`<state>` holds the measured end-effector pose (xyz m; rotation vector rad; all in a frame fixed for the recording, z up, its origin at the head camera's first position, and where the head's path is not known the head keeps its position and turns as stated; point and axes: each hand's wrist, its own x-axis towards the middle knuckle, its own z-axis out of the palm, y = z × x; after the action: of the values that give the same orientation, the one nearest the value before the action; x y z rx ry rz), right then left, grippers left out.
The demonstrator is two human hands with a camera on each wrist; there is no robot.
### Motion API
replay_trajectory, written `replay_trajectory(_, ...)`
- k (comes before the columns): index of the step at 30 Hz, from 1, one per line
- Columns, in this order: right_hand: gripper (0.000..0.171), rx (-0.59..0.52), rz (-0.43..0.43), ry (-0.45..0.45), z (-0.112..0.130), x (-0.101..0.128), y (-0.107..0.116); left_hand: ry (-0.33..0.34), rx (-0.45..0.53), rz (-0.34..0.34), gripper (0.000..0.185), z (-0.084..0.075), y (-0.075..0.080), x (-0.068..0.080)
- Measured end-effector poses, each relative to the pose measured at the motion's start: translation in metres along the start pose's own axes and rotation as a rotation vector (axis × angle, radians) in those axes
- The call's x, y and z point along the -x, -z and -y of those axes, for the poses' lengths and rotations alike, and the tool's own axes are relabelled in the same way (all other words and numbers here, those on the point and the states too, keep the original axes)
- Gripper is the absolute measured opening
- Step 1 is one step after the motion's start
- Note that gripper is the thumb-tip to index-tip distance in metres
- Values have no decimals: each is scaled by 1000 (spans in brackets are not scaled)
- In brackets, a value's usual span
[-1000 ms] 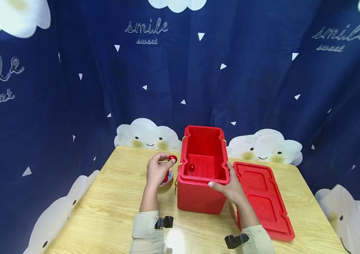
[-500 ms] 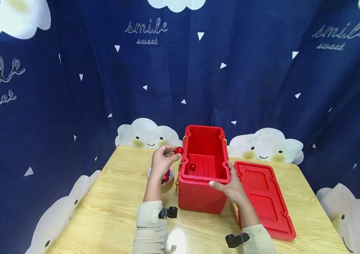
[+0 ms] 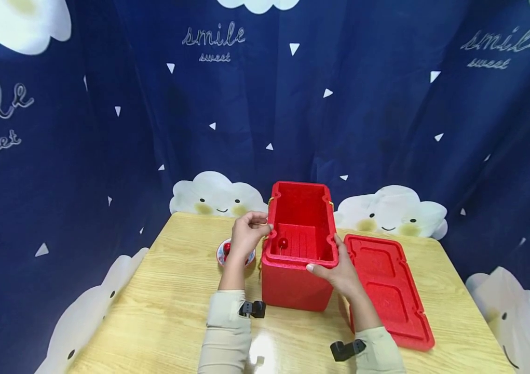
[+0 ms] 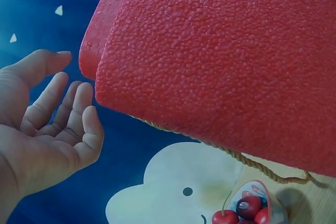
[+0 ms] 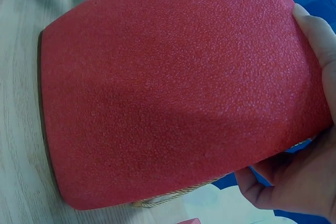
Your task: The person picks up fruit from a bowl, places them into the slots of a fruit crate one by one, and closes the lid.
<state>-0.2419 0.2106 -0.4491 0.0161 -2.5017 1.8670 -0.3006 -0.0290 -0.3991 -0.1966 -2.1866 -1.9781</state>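
A red foam box (image 3: 297, 285) stands lidless on the table, a cherry (image 3: 283, 242) with its stem lying inside. My left hand (image 3: 247, 234) is at the box's left rim, and in the left wrist view its loosely bent fingers (image 4: 83, 95) hold nothing. Thumb on the near rim and fingers along the right side, my right hand (image 3: 339, 270) grips the near right corner of the box. Partly behind my left wrist sits a small patterned bowl (image 3: 220, 255); several cherries (image 4: 224, 217) in it show in the left wrist view.
The red lid (image 3: 386, 296) lies flat on the wooden table (image 3: 162, 301), right of the box. A yellow rope (image 4: 247, 162) hangs along the box's side. Behind the table hangs a dark blue curtain (image 3: 246, 104) with cloud prints.
My left hand has moved right from above the bowl to the box's left rim. The cherry it pinched is no longer in its fingers. My right hand keeps its grip.
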Motion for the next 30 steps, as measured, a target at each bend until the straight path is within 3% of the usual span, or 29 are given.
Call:
replay_trajectory(8,113,-8,4,-27,2,0,-2,-40,34,38,30,10,-1,2)
replay_trajectory(14,111,-6,1,-9,1,0,-1,-69,52,88,28,2,-7,4)
replay_trajectory(20,112,-17,12,-8,-1,-2,0,-51,37,126,28,-2,-11,6)
replay_trajectory(27,112,-19,5,-5,-3,-2,0,-73,24,168,28,-29,-5,19)
replay_trajectory(30,111,-30,7,6,-3,-2,0,-83,24,152,28,-30,0,21)
